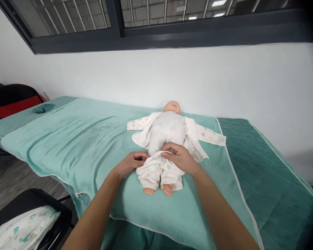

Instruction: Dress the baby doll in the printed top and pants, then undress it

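Observation:
On the green blanket lies a baby doll [168, 130] on its back, its head toward the wall and its bare feet toward me. A white printed jacket [191, 133] lies open around its body, with both sleeves spread out. Small white patterned pants [151, 172] cover the doll's lower legs. My left hand [134, 161] pinches the waistband at its left side. At the middle and right of the waistband, my right hand [178, 156] has its thumb and fingers closed on the fabric.
The light green blanket [94, 139] covers a padded bed with a face hole [43, 108] at its left end. A black chair [65, 215] at the lower left holds a white printed cloth item [28, 227]. Behind the bed are a wall [106, 76] and a barred window.

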The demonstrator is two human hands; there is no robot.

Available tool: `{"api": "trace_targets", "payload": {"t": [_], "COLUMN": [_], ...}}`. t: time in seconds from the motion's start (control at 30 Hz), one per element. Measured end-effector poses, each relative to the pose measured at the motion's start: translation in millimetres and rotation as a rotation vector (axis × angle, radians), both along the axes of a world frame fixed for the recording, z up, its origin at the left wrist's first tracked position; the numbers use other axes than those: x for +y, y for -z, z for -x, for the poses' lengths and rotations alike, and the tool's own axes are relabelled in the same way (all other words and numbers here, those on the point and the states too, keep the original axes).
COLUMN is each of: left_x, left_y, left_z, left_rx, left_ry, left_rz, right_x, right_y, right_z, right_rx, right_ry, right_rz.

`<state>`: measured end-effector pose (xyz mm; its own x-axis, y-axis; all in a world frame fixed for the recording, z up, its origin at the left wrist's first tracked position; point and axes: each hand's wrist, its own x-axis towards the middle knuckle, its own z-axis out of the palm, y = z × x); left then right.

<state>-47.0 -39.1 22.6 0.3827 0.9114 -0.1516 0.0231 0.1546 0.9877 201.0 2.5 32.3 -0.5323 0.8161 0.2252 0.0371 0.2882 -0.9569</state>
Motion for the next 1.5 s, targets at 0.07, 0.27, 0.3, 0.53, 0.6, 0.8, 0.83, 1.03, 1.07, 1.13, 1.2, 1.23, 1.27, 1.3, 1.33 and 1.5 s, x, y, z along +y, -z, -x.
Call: {"api": "trace_targets", "payload": {"t": [0.07,0.27,0.3,0.53,0.6,0.8,0.83,1.03,1.07,1.13,1.2,1.23,1.27,1.3,1.33,1.5], "left_x": [3.9,17.2,18.1,16.0,16.5,28.1,31.3,52.7,56.7,64.8,72.4,75.5,77.8,79.1,79.4,72.2], "left_y": [2.0,3.0,2.3,3.2,5.6,14.2,15.3,17.2,17.5,19.2,22.4,24.3,26.1,27.5,28.2,19.3], "left_z": [-1.3,-13.1,-14.6,-15.8,-16.3,-19.1,-19.6,-23.8,-24.4,-25.7,-27.0,-27.9,-28.9,-30.1,-31.4,-38.5], "left_rx": [-0.009,0.052,0.055,-0.039,-0.091,-0.263,-0.280,-0.269,-0.249,-0.194,-0.122,-0.080,-0.035,0.008,0.049,0.245], "left_ry": [-0.023,-0.100,-0.097,-0.098,-0.158,-0.401,-0.441,-0.614,-0.630,-0.656,-0.681,-0.692,-0.700,-0.699,-0.690,-0.650], "left_rz": [0.027,0.031,0.035,0.007,-0.035,-0.074,-0.071,-0.113,-0.134,-0.191,-0.256,-0.288,-0.317,-0.343,-0.364,-0.531], "right_x": [2.3,5.9,6.8,16.5,17.9,21.4,23.2,43.7,47.0,51.2,52.1,51.5,50.4,49.1,47.5,38.8], "right_y": [3.3,5.0,4.9,2.5,1.3,-7.0,-10.1,-18.9,-15.8,-6.1,3.9,7.7,10.0,11.0,10.5,-2.2], "right_z": [3.3,9.8,10.6,11.9,10.4,-5.4,-11.1,-58.9,-65.0,-71.5,-70.0,-66.9,-62.6,-57.6,-52.2,-30.1], "right_rx": [0.015,0.040,0.042,0.010,0.017,0.141,0.154,0.215,0.239,0.287,0.318,0.318,0.302,0.273,0.236,-0.089], "right_ry": [0.060,0.196,0.202,0.153,0.151,0.000,-0.016,0.080,0.116,0.170,0.201,0.214,0.226,0.240,0.260,0.419], "right_rz": [0.008,0.010,0.032,0.141,0.182,0.394,0.418,0.416,0.414,0.425,0.416,0.386,0.338,0.277,0.211,-0.206]}}
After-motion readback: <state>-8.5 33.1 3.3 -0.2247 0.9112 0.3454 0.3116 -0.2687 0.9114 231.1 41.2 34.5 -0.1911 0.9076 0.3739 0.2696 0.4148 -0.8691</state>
